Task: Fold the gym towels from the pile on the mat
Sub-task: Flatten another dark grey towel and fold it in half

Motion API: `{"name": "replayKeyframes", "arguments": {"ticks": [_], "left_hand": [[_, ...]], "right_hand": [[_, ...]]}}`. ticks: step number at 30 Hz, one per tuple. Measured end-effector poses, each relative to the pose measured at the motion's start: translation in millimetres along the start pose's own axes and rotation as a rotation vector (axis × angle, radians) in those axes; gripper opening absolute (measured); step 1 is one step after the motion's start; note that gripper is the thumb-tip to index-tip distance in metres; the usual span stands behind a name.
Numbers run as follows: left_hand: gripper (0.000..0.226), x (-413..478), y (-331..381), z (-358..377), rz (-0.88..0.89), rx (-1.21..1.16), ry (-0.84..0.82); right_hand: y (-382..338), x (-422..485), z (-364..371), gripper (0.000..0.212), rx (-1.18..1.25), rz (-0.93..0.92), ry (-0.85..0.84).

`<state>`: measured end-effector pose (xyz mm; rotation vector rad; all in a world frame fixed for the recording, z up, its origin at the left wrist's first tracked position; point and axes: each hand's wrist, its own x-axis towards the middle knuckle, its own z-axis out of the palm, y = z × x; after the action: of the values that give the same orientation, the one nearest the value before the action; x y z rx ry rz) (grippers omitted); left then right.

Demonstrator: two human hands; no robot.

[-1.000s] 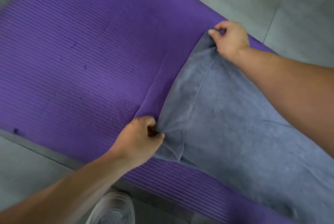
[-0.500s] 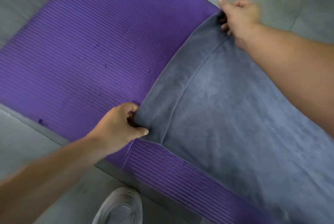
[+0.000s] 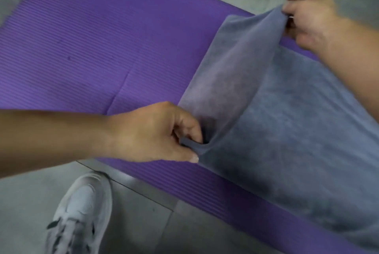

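Note:
A grey gym towel (image 3: 287,122) lies spread over the right part of the purple ribbed mat (image 3: 92,44). My left hand (image 3: 155,132) pinches the towel's near left corner between thumb and fingers. My right hand (image 3: 307,17) grips the far left corner and holds it raised off the mat. The left end of the towel is lifted and curls over toward the right, above the rest of the cloth. No pile of towels is in view.
Grey floor tiles (image 3: 143,212) surround the mat. My white sneaker (image 3: 80,214) stands on the floor just in front of the mat's near edge. The left half of the mat is bare purple foam.
Both hands have lifted the towel's left end off the mat and carried it rightward, so the edge now curls over the towel. The view has shifted, showing more of the sneaker.

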<state>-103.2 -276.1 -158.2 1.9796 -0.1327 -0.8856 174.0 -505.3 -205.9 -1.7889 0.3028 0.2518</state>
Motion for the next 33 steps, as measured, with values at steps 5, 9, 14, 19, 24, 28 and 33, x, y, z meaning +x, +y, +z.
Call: {"name": "replayKeyframes", "arguments": {"ticks": [5,9,14,19,24,28,33], "left_hand": [[0.020,62.3,98.0,93.9,0.088,0.108,-0.103],[0.023,115.7,155.0,204.3,0.173,0.098,-0.100],[0.009,174.5,197.1,343.8,0.192,-0.018,0.098],[0.008,214.4,220.6,455.3,0.177,-0.175,0.359],[0.010,236.5,227.3,524.6,0.199,-0.093,0.365],[0.012,247.1,217.0,544.6,0.222,0.013,0.339],[0.024,251.9,218.4,562.2,0.342,0.172,0.397]], "right_hand": [[35.4,-7.3,-135.5,0.029,0.047,-0.037,0.054],[66.2,-9.9,-251.5,0.034,0.012,-0.024,0.136],[117.3,-17.4,-381.8,0.033,-0.009,0.006,0.255],[159.9,-21.4,-456.4,0.041,-0.056,0.005,0.222],[183.4,-22.3,-500.1,0.066,-0.209,-0.001,0.148],[207.5,-29.2,-516.8,0.065,-0.297,0.023,0.172],[225.1,-35.7,-528.8,0.063,-0.249,0.031,0.274]]}}
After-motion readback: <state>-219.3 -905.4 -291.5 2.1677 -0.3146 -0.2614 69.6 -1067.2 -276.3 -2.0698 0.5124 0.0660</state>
